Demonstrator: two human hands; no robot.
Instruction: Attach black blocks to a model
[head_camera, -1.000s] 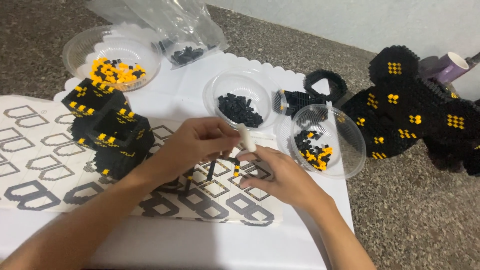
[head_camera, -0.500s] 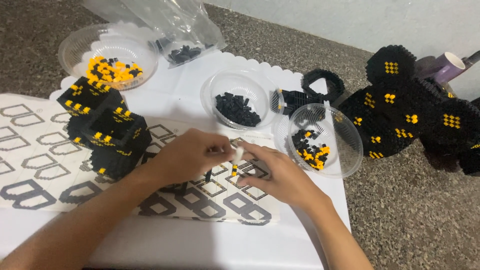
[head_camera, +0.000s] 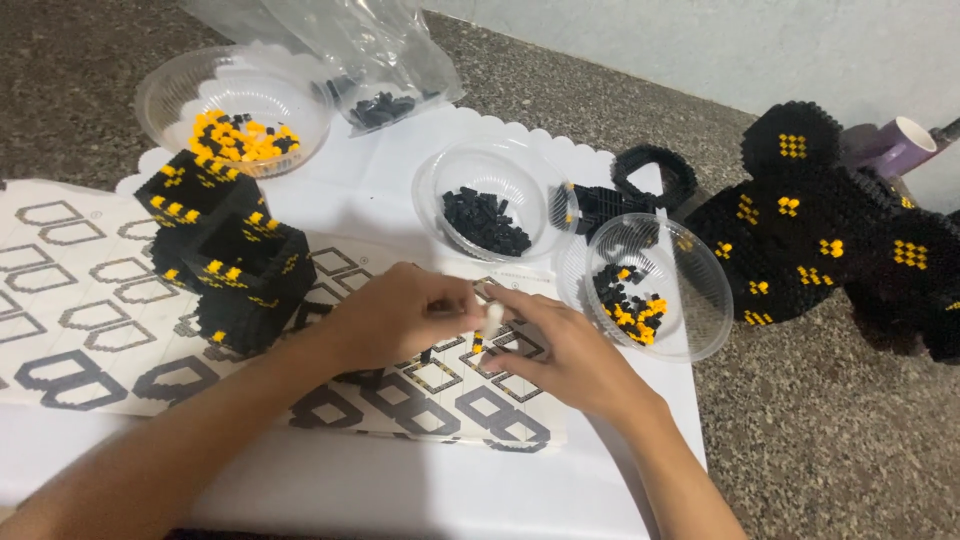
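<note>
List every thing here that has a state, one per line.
Left hand: fingers pinched on a small block strip.
Right hand: holding a white tool.
Plastic bag: open, black bricks inside.
Instruction sheet: spread flat.
Black-brick bowl: partly filled.

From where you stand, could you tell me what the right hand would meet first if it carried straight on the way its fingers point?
The right hand points left, toward the left hand. It would meet those fingertips first, at the small white piece they pinch together; how closely they already touch is unclear.
</note>
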